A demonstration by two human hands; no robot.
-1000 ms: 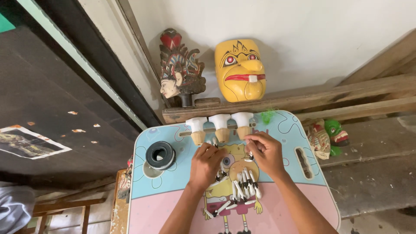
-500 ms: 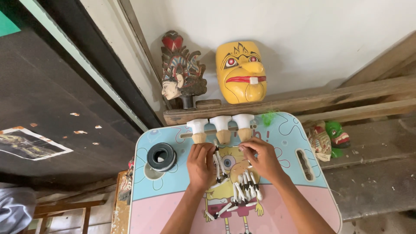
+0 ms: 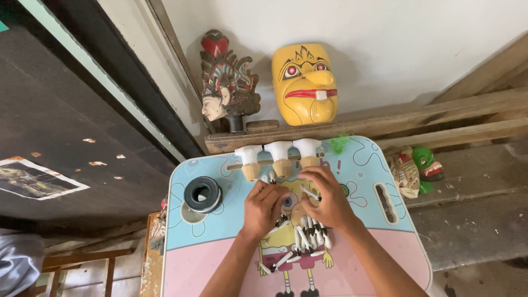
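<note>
While both hands work at the middle of the bench, a small tray-top printed with a cartoon figure in blue and pink, the left hand rests with its fingers curled over one small white stick with a dark tip, and the right hand pinches another such stick between thumb and forefinger; both grips are narrow and closed on their pieces. A loose pile of sticks lies just below the hands, so most pieces appear unprocessed. Three white-capped wooden pegs stand in a row at the far edge, and a dark tape roll sits to the left, apart from the hands. Compared with the earlier frames, the hands have drawn closer to the pegs and the right hand has lifted a stick clear of the pile. A yellow mask leans on the wall beyond.
</note>
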